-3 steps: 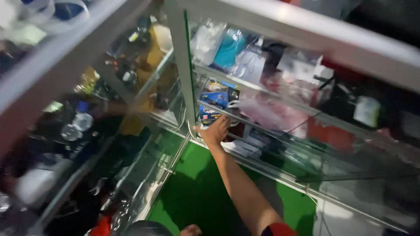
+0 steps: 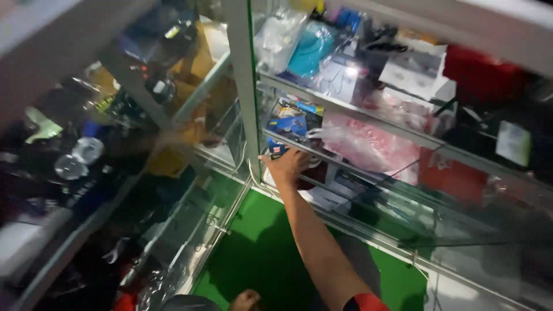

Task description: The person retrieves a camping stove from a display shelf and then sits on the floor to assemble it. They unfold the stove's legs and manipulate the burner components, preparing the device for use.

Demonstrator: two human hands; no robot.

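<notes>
My right hand (image 2: 286,163) reaches forward on an outstretched arm with a red sleeve into the middle shelf of a glass display cabinet (image 2: 242,86). Its fingers curl around the lower edge of a blue packet (image 2: 288,124) that stands among other blue and yellow packets. A pink plastic bag (image 2: 368,144) lies just right of the hand on the same shelf. Only the knuckles of my left hand (image 2: 246,299) show at the bottom edge, low over the green floor (image 2: 259,253); its grip is hidden.
Clear bags and a teal packet (image 2: 314,49) fill the upper glass shelf. Red boxes (image 2: 455,173) sit to the right. A second glass case (image 2: 115,144) at left holds dark goods and round silver items. A white metal post divides the two cases.
My right hand has shifted slightly up onto the blue packet. The camera has moved closer to the cabinet.
</notes>
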